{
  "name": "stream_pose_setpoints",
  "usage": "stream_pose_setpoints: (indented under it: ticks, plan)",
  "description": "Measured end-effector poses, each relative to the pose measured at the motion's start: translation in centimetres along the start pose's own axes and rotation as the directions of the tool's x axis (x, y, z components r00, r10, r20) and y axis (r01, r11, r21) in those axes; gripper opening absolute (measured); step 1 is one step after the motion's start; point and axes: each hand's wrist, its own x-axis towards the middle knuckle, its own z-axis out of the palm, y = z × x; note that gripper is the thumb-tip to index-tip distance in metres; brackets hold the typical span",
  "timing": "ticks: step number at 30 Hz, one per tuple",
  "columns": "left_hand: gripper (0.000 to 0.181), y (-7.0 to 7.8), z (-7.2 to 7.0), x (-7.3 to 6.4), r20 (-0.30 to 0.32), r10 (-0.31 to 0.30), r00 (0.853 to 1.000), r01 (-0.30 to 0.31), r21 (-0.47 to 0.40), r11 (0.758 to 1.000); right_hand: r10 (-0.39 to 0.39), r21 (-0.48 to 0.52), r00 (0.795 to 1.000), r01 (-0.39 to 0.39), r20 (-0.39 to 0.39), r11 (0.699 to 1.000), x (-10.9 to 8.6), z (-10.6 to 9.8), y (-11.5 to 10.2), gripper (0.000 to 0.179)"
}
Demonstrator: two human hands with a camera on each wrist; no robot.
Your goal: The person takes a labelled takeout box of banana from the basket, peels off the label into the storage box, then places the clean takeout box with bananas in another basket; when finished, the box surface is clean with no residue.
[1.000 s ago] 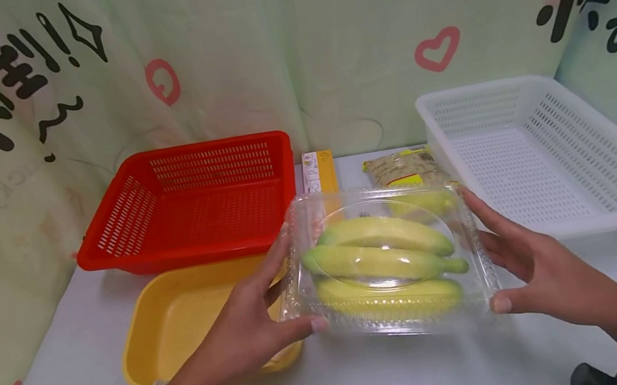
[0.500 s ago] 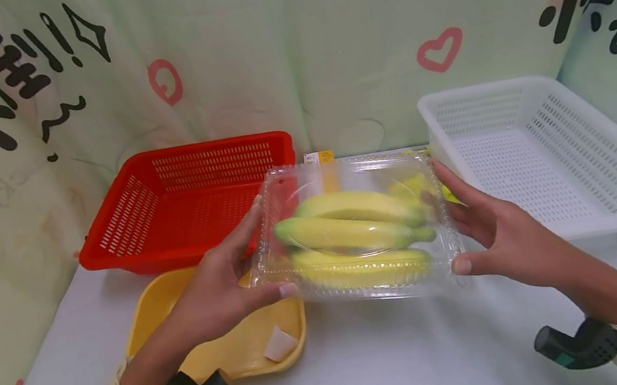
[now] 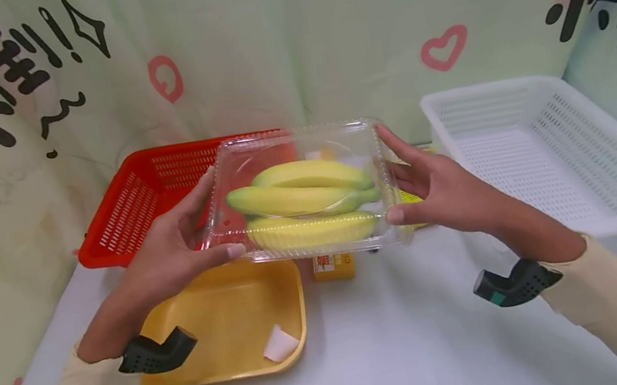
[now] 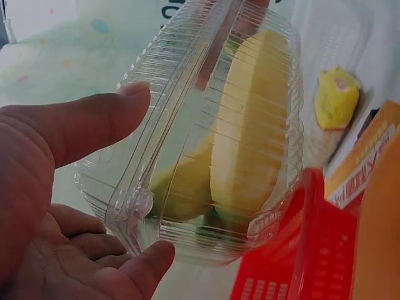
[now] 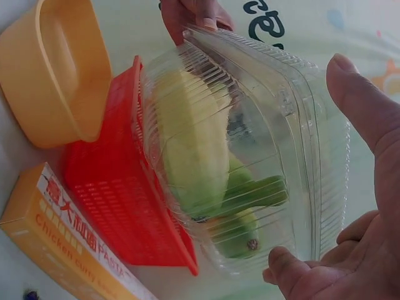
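Observation:
A clear plastic clamshell container (image 3: 306,251) with several yellow-green bananas (image 3: 300,197) inside is held up between both hands, its lid closed. My left hand (image 3: 171,254) grips the left end, thumb along the near edge and fingers underneath, as the left wrist view shows. On the opposite end my right hand (image 3: 438,190) grips likewise, its thumb (image 5: 359,100) near the rim and fingers below. In the head view the container overlaps the right part of the red basket (image 3: 126,211). Through its end wall, banana stems (image 5: 262,190) show in the right wrist view.
A yellow basin (image 3: 226,324) with a crumpled paper piece (image 3: 279,344) inside stands in front of the red basket. The white basket (image 3: 566,174) stands at right. Behind the container are a chicken curry pasta box (image 3: 334,267) and a yellow-labelled packet (image 3: 411,198).
Both hands have carried the banana container leftward and toward the back, from above the table's middle to over the red basket's edge. More of the yellow basin now shows.

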Motion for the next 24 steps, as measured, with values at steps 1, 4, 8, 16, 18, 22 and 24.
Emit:
stream_pose_setpoints:
  ticks: [1, 4, 8, 16, 18, 22, 24]
  plan:
    - [0.095, 0.0, -0.2, 0.1, -0.012, -0.003, 1.000, 0.003, 0.013, 1.000, 0.002, 0.006, 1.000, -0.002, 0.005, 1.000, 0.4, 0.0, 0.0, 0.104]
    - [0.093, -0.3, -1.1, 0.2, -0.039, -0.028, 0.999, 0.029, 0.032, 0.999, 0.012, -0.018, 1.000, -0.012, 0.003, 1.000, 1.8, 0.2, -0.1, 0.104]
    - [0.090, -1.0, -2.7, 0.2, -0.062, -0.070, 0.996, 0.071, 0.014, 0.997, 0.011, -0.016, 1.000, -0.011, -0.006, 1.000, 3.7, 1.2, 0.1, 0.103]
    - [0.084, -3.0, -5.1, -0.2, -0.084, -0.084, 0.993, 0.083, -0.006, 0.996, 0.024, 0.041, 1.000, -0.023, -0.002, 0.999, 6.9, 3.2, 0.4, 0.104]
    - [0.081, -3.5, -5.4, -0.3, -0.087, -0.076, 0.993, 0.074, -0.019, 0.997, 0.014, 0.048, 1.000, -0.014, 0.003, 0.999, 7.5, 3.6, 0.6, 0.104]
    - [0.081, -4.3, -5.9, -0.4, -0.114, -0.060, 0.992, 0.058, -0.016, 0.998, -0.019, 0.016, 1.000, 0.019, 0.002, 1.000, 8.5, 4.4, 0.9, 0.105]
    - [0.082, -4.6, -6.1, -0.4, -0.126, -0.061, 0.990, 0.062, 0.001, 0.998, -0.039, -0.020, 0.999, 0.039, 0.000, 0.999, 8.9, 4.8, 1.0, 0.107]
